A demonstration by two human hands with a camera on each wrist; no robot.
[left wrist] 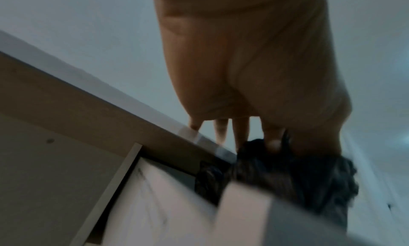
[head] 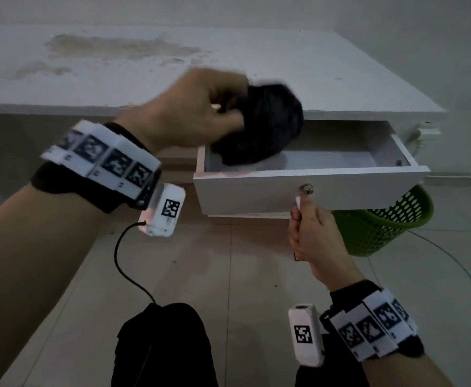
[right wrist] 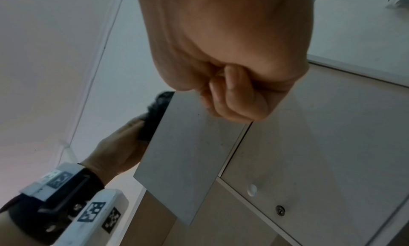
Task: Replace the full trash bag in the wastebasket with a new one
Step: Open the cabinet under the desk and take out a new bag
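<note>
My left hand (head: 226,107) grips a crumpled bundle of black trash bag (head: 267,127) just above the left end of an open white drawer (head: 256,191). The left wrist view shows the fingers (left wrist: 272,141) dug into the top of the black bag (left wrist: 298,179). My right hand (head: 302,210) is curled below the drawer front, with thumb and forefinger pinching a small white key (head: 298,201) by the metal lock (head: 306,189). A green perforated wastebasket (head: 382,224) stands on the floor under the drawer's right end; its inside is hidden.
The drawer juts out from a white desk (head: 172,65) with a stained top, set against the wall. A power strip (head: 424,132) and a cable lie at the far right. Tiled floor (head: 228,275) stretches below, with my dark-clothed knees (head: 161,344) at the bottom.
</note>
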